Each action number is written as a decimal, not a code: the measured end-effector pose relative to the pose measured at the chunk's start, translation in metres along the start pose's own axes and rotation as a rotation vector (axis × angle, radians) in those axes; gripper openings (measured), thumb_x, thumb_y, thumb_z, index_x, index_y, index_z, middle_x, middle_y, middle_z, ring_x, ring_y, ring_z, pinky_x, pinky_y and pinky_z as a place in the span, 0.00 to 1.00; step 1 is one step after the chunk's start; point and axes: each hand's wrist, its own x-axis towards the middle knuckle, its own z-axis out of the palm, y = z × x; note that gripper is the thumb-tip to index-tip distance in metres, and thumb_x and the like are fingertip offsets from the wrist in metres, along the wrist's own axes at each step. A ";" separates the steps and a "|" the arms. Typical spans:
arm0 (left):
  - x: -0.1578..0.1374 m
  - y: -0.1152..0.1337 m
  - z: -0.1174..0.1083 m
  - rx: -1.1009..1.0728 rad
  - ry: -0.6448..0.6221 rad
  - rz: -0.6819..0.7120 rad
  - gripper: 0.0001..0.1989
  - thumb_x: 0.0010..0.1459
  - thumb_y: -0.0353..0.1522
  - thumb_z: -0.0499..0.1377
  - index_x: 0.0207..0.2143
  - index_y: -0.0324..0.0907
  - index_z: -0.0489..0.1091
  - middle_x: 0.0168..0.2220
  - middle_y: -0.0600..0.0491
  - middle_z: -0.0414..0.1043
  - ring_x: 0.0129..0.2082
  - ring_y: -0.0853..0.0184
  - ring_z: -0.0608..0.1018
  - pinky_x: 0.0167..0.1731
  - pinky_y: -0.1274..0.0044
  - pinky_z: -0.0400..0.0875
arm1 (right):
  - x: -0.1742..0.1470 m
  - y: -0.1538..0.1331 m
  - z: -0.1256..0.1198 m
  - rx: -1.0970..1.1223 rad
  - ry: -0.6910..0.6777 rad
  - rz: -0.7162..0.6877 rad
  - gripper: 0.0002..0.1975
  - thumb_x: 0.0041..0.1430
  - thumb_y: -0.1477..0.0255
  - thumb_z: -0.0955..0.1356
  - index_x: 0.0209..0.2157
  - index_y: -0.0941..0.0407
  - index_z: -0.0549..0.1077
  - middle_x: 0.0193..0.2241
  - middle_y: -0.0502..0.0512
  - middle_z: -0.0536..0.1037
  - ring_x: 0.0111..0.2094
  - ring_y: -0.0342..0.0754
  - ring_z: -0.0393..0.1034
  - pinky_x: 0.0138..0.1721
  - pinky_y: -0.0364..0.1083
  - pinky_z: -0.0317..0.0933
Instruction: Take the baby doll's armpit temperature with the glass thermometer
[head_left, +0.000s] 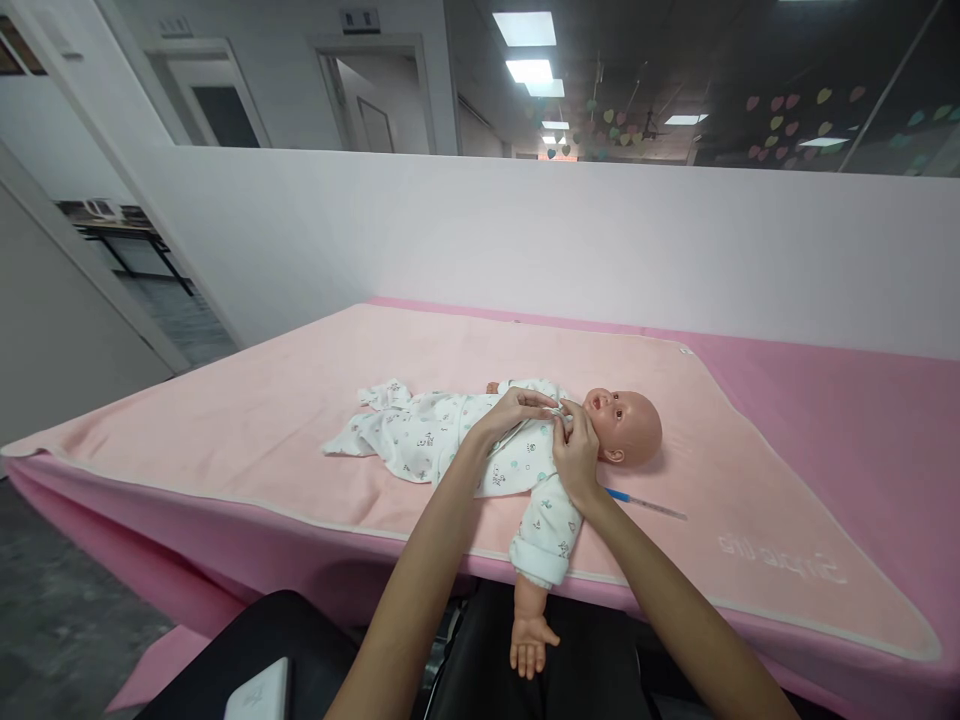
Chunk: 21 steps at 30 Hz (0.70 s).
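A baby doll (634, 425) lies on its back, its bald head to the right and one arm hanging over the table's near edge. It wears a white patterned baby outfit (420, 430), whose legs spread flat to the left. At the outfit's neck, my left hand (517, 408) pinches the fabric from the left side. Close beside it, my right hand (576, 455) has its fingers closed on the same collar area, just below the doll's chin. My fingers partly hide what is between them; a tie or a fastener cannot be made out.
A thin stick with a blue end, like a thermometer (645, 502), lies right of my right wrist. Peach mat (262, 400) and pink cloth (847, 410) cover the table. Behind it rises a white partition (525, 240). A white device (259, 692) rests on my thigh.
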 end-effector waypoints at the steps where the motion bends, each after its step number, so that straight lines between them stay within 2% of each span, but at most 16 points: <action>1: 0.000 -0.001 0.000 0.015 -0.001 0.005 0.15 0.38 0.29 0.66 0.33 0.36 0.75 0.28 0.51 0.75 0.30 0.69 0.74 0.35 0.77 0.66 | 0.000 0.000 0.000 0.004 0.001 0.001 0.13 0.60 0.73 0.58 0.45 0.57 0.66 0.33 0.56 0.74 0.35 0.46 0.69 0.37 0.47 0.64; 9: -0.002 0.004 0.002 0.172 -0.022 0.058 0.13 0.42 0.31 0.64 0.34 0.37 0.76 0.29 0.50 0.76 0.33 0.67 0.74 0.37 0.77 0.66 | 0.001 -0.001 -0.001 0.018 0.005 -0.021 0.13 0.61 0.72 0.57 0.42 0.56 0.68 0.36 0.57 0.73 0.39 0.47 0.67 0.41 0.47 0.63; 21: -0.001 0.002 0.000 0.191 -0.027 0.036 0.11 0.42 0.32 0.62 0.31 0.36 0.76 0.25 0.51 0.74 0.29 0.69 0.72 0.32 0.78 0.65 | 0.000 0.003 0.000 0.018 -0.016 -0.062 0.15 0.62 0.73 0.56 0.42 0.56 0.71 0.36 0.57 0.71 0.40 0.46 0.66 0.43 0.47 0.64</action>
